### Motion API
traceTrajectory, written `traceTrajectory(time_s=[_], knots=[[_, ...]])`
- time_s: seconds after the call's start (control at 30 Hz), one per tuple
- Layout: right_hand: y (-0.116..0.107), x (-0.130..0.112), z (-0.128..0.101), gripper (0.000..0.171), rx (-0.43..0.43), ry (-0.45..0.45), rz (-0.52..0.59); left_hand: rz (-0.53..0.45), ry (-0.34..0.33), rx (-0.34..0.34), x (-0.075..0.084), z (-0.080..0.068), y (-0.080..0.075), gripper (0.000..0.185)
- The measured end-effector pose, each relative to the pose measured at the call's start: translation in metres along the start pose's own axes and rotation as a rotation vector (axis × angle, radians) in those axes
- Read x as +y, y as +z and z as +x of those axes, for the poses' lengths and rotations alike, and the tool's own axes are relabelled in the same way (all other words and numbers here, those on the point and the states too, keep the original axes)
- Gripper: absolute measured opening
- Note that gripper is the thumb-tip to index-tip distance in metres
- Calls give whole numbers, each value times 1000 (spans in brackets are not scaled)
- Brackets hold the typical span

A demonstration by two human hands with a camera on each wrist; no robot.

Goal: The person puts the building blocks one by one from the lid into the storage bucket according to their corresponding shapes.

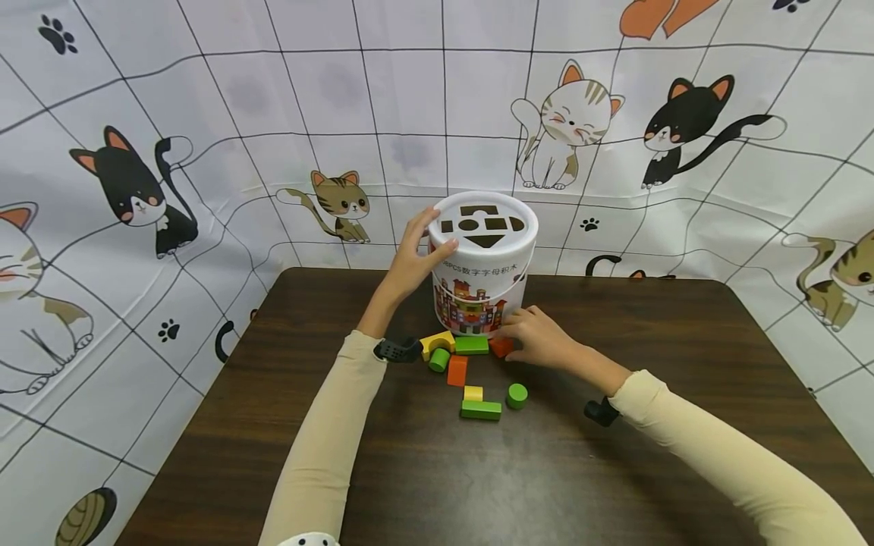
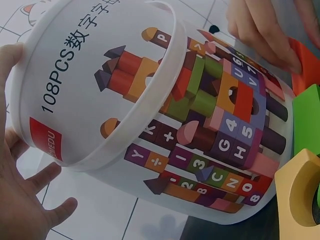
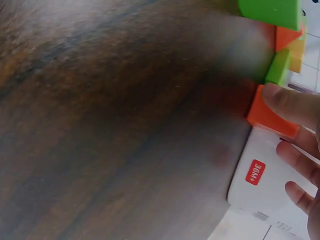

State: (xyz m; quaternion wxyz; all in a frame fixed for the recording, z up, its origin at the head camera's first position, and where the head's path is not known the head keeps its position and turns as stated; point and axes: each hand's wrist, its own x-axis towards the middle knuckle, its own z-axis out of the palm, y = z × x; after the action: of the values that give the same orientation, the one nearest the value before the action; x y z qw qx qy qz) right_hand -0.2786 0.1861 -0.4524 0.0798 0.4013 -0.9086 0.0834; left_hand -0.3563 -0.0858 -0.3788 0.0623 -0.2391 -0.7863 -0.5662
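1. Looking at a white bucket upright on a dark wooden table, up at 12 o'clock near the far edge, with a hole-cut lid on top.
2. Got the left hand at the lid's 9 o'clock, with fingers pretty wide apart and mostly straight, touching the rim and not wrapped round anything.
3. Got the right hand low by the bucket's base, around 4 o'clock, pinching a red block in a narrow grip, with the thumb on the near side. Seeing its lower fingers spread beside the bucket wall in the right wrist view; can't tell about contact there.
4. Just at the red block's 9 o'clock, a green block, then a yellow arch further along.
5. Toward 6 o'clock from there, a green cylinder, an orange block, a yellow block and a green bar.
6. Also a green disc, roughly at the bar's 2 o'clock.
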Motion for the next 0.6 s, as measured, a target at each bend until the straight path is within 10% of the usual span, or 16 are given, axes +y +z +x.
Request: traceTrajectory(time_s=[0.6], knots=[[3,-2,-20,26,114,-71,-86,-9,1,-2,0,0,0,80]])
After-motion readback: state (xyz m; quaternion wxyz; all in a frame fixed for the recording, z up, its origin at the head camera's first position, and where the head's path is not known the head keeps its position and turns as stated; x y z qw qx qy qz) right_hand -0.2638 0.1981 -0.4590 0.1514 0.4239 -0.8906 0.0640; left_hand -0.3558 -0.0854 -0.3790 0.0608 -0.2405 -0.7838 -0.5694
